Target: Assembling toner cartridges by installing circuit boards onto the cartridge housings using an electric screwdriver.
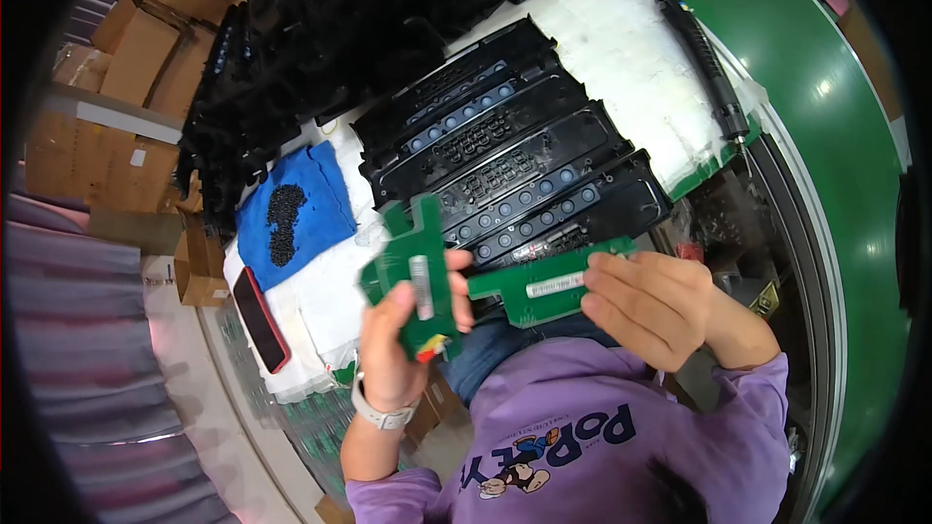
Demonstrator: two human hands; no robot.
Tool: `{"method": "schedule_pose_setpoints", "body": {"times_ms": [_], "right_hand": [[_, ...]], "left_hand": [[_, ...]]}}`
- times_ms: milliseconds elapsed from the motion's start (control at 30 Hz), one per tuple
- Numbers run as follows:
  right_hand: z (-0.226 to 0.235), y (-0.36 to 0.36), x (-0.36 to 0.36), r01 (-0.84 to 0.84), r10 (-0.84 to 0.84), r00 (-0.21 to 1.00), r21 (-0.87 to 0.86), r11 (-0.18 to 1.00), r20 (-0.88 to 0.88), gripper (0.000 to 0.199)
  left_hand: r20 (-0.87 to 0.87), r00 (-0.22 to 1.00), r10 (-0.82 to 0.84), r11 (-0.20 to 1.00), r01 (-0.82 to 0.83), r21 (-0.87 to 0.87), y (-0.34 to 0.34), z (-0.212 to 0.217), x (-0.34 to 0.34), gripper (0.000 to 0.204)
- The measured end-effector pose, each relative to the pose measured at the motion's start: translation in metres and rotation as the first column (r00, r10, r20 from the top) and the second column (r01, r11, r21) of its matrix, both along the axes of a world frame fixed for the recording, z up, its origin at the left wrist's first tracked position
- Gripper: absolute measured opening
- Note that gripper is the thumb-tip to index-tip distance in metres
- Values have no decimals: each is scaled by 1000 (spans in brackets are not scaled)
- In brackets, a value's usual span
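Observation:
My left hand is closed on a green circuit board with notched ends, a white label strip and a small red and yellow part near its lower end. Between the fingers of my right hand is a second green circuit board, held by its right end and also bearing a white label. The two boards are close together in front of my body. Just beyond them, several black plastic housings lie side by side on a white cloth, with rows of round grey-blue pads and small fittings inside.
A large stack of black plastic parts rises at the back left. Small black screws or pellets lie on a blue cloth; a red-edged phone is nearer. An electric screwdriver rests at the right. Cardboard boxes stand left.

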State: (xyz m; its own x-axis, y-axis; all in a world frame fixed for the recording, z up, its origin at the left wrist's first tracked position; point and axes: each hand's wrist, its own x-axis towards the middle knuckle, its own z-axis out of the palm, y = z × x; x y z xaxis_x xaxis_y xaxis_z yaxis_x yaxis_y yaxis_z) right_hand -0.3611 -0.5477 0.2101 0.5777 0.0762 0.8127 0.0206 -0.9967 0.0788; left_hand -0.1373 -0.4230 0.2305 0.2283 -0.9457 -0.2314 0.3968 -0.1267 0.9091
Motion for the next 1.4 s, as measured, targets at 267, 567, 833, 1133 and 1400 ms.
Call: {"method": "schedule_pose_setpoints", "body": {"times_ms": [267, 567, 833, 1133, 1400], "right_hand": [[-24, -31, 23, -39, 27, 992, -98, 994, -123, 13], [-24, -35, 25, 35, -5, 935, 78, 996, -355, 18], [-17, -38, 26, 69, -5, 925, 154, 986, -381, 25], [32, -51, 59, -58, 104, 965, 192, 980, -242, 33], [71, -56, 118, -163, 191, 967, 166, 972, -167, 53]], "left_hand": [[46, 993, 111, 992, -108, -63, -17, -11, 14, 59], [30, 995, 98, 995, -98, -9, -22, -21, 15, 59], [45, 995, 86, 996, -85, -14, -22, -18, 16, 61], [32, 994, 105, 993, -107, 42, -34, 18, 9, 55], [41, 999, -2, 999, 4, -53, -56, 35, 25, 29]]}}
